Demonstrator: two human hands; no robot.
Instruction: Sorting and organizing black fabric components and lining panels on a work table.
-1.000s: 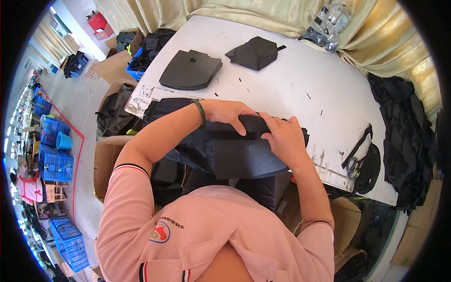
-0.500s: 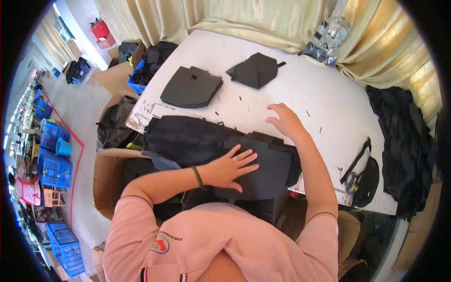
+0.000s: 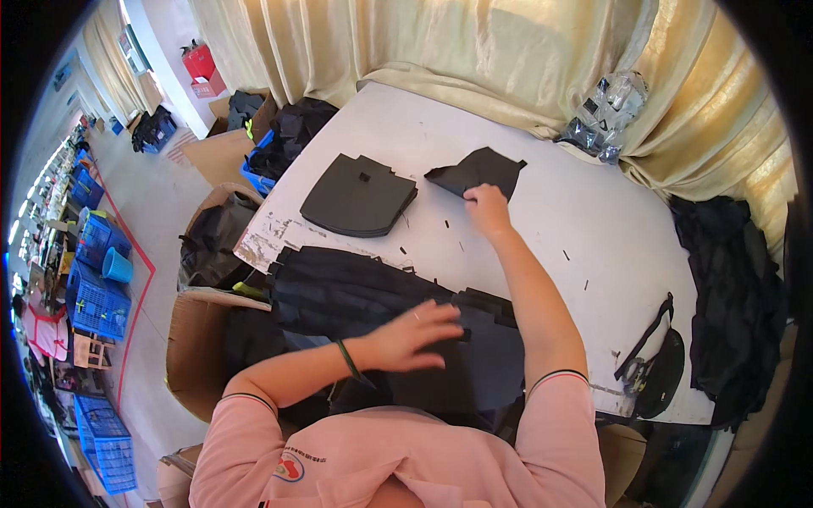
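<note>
My left hand [image 3: 413,335] lies flat, fingers spread, on a large pile of black fabric [image 3: 364,305] at the near edge of the white table [image 3: 559,220]. A dark band circles that wrist. My right hand [image 3: 485,206] reaches far across the table and touches the near edge of a small heap of black cut pieces [image 3: 476,170]; whether it grips one I cannot tell. A flat stack of black shaped panels [image 3: 359,196] lies to the left of that heap.
Clear plastic bags [image 3: 603,118] sit at the table's far corner by cream curtains. Black straps and a dark round piece [image 3: 656,364] lie at the right edge. Dark cloth [image 3: 732,288] hangs to the right. Cardboard boxes [image 3: 199,339] and blue crates [image 3: 97,296] stand on the left.
Both hands let go of the black fabric they held up. The left hand pressed down flat on the pile, while the right hand stretched forward to the small heap of cut pieces.
</note>
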